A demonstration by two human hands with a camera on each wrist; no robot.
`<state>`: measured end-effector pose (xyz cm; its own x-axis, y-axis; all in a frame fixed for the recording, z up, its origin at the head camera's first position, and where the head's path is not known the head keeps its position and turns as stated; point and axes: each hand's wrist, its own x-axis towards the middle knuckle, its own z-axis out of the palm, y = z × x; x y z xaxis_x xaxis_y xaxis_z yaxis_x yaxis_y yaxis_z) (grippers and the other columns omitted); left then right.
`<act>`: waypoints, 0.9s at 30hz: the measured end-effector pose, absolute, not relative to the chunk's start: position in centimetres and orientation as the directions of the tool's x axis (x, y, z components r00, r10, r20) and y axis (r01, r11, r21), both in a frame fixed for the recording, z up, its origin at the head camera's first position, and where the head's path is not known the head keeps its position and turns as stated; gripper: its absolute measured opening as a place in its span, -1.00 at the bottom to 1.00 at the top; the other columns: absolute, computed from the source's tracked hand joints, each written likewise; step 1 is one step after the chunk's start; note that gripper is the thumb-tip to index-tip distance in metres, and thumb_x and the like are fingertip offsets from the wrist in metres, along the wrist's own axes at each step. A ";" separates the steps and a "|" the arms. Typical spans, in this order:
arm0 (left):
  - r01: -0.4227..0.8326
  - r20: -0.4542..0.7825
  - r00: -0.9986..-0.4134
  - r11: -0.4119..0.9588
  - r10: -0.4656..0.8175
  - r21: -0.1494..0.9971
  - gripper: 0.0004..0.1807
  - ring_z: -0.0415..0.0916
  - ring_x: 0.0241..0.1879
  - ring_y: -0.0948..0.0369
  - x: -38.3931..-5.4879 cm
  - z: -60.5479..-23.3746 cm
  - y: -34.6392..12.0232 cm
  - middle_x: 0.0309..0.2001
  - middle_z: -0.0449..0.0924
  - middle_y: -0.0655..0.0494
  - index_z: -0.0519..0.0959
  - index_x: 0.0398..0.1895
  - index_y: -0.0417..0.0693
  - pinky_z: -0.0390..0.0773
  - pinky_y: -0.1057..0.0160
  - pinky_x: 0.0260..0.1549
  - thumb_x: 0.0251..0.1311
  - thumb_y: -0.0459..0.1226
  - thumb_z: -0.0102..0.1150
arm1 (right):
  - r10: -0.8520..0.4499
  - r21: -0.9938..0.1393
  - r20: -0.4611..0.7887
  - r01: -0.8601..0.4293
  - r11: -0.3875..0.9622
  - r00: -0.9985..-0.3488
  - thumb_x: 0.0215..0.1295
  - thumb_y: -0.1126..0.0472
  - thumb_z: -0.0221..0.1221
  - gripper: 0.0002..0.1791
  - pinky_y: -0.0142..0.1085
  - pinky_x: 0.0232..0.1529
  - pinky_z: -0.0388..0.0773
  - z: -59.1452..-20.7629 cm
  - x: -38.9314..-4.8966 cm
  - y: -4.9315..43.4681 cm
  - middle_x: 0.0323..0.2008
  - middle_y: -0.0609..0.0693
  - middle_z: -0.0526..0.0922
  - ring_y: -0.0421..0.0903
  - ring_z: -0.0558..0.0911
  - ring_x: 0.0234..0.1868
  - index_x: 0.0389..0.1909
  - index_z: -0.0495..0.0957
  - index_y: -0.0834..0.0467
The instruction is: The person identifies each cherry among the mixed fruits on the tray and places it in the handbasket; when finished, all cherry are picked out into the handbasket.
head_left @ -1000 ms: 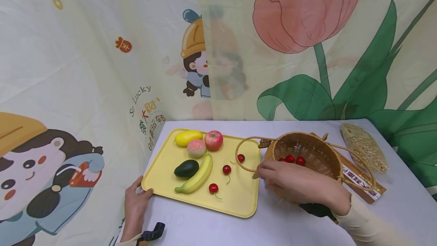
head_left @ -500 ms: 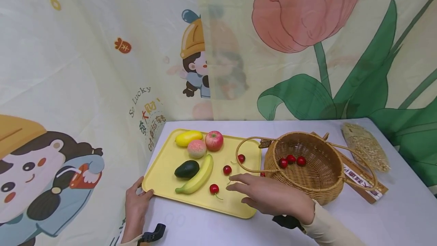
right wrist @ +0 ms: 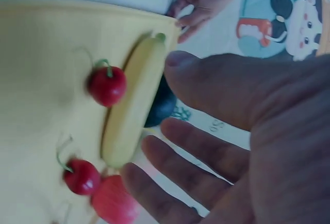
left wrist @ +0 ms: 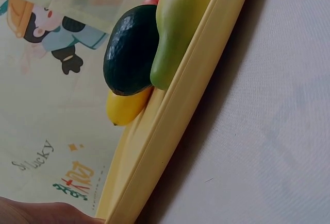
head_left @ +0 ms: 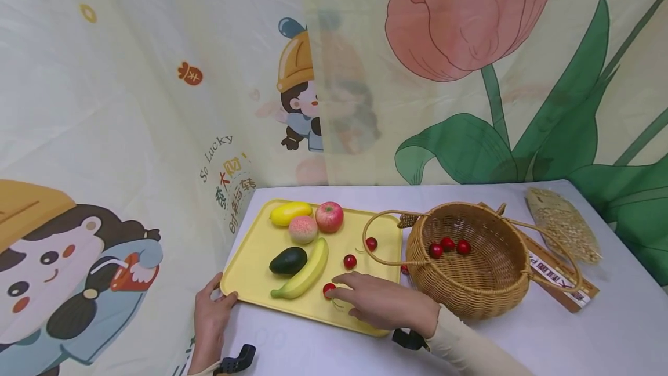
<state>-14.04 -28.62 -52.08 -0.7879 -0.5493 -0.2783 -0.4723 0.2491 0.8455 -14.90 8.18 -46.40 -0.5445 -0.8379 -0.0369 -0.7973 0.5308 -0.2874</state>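
Observation:
A yellow tray lies at the left of the table. My left hand grips its near left corner, thumb on the near edge. On the tray are a banana, an avocado, a peach, an apple, a yellow oval fruit and several cherries. My right hand, fingers spread and holding nothing, hovers over the tray's near right part. Its fingertips are by the nearest cherry, partly covered in the head view. That cherry shows whole in the right wrist view.
A wicker basket with several cherries inside stands right of the tray; its left handle loops over the tray. Another cherry sits half hidden between them. Behind the basket lie a long printed box and a bag of grains.
My right hand has moved left from the front of the basket to above the near cherry on the tray. My left hand has kept its grip on the tray corner.

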 end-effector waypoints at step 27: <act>-0.473 -0.275 -0.794 0.268 -0.541 0.839 -0.17 0.44 0.39 -0.40 -13.9 -52.2 -28.8 0.61 -0.01 -0.50 0.13 0.68 -0.24 0.68 -0.18 0.30 0.36 -0.53 0.13 | -0.816 -0.321 0.044 -0.781 0.535 -0.577 0.56 0.17 0.21 -0.88 -0.51 -0.12 0.56 -51.5 -18.3 3.6 -0.10 -0.16 0.54 -0.29 0.48 -0.15 0.01 0.58 -0.05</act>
<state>-13.90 -28.82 -52.16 -0.7944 -0.5413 -0.2755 -0.4733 0.2675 0.8393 -18.30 3.65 -51.53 -0.5770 -0.8155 0.0438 -0.7811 0.5354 -0.3212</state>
